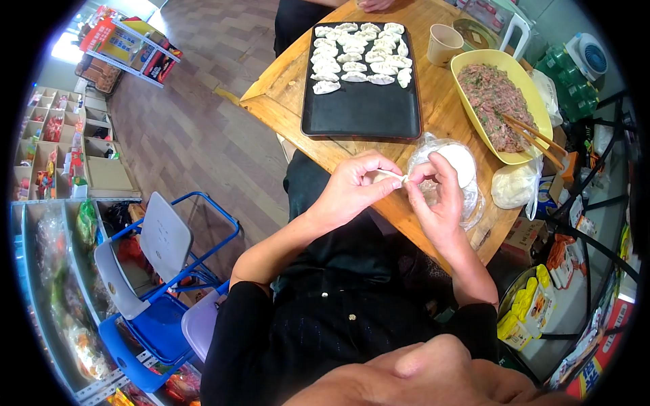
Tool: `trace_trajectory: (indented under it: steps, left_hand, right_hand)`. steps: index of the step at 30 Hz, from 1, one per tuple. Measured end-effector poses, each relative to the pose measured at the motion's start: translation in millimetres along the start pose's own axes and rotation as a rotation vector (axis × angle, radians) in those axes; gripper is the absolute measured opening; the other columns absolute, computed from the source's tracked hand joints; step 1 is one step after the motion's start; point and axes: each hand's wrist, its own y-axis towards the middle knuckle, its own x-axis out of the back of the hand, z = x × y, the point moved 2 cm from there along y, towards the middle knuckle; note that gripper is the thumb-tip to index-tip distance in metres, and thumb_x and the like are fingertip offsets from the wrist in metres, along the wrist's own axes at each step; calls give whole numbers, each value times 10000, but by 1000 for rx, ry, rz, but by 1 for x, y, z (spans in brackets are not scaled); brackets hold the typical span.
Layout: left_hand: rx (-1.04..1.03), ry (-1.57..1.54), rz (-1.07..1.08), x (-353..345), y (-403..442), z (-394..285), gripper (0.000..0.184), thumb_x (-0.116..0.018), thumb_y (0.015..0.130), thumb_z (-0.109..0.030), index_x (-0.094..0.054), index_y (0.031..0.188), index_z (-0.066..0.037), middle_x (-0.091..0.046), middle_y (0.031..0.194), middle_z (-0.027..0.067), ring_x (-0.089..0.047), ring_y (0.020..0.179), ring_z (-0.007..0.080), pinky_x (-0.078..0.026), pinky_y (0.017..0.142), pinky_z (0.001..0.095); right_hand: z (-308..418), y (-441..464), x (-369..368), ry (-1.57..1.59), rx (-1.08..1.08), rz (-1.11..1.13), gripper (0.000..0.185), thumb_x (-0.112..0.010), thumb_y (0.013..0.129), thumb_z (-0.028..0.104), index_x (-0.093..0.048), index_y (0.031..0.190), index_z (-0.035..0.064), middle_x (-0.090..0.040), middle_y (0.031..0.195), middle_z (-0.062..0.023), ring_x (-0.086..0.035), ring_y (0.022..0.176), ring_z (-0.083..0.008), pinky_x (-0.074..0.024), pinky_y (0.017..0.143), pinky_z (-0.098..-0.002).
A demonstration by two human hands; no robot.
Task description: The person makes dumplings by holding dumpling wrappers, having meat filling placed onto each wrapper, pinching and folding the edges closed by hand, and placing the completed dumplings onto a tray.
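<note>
Above the near edge of a wooden tabletop, the wearer's L hand & R hand are together, fingertips pinched on a small pale dough piece, mostly hidden by the fingers. Just beyond the R hand: a round white wrapper on clear plastic. Farther fwd, a black rectangular tray has pleated dumplings in rough rows over its far part; the near part is bare. To the tray's R, a yellow bowl of minced filling w/ chopsticks leaning over the rim. Btwn tray & bowl, toward the back, a paper cup. At the top edge, part of another person's hand. Bottom L: blue folding chairs.
</note>
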Motion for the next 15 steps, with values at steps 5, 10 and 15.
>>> trace_trajectory:
  steps: [5, 10, 15]
  left_hand:
    - [-84, -38, 68, -3, -1, -6, 158, -675, 903, -108, -665, 1012, 6, -610, 956, 5, -555, 781, 49, -433, 667, 193]
    - [-14, -131, 64, 2, 0, -1, 142, -663, 903, -78, -647, 1022, -2, -612, 936, 6, -564, 786, 47, -446, 680, 182]
    - [21, -90, 29, 5, 1, 7, 144, -670, 896, -70, -624, 1022, -18, -614, 919, 7, -567, 786, 46, -459, 690, 177]
  right_hand:
    - [5, 3, -1, -4, -9, 26, 554, -689, 774, -113, -468, 1273, -20, -594, 864, -95, -603, 759, -188, -515, 693, -307]
    - [2, -1, -3, 21, -41, 47, 534, -683, 788, -114, -471, 1268, -21, -589, 858, -93, -612, 762, -175, -523, 697, -295]
    - [2, -3, -6, 32, -67, 51, 521, -676, 796, -114, -462, 1261, -19, -590, 852, -88, -614, 753, -160, -524, 699, -295]
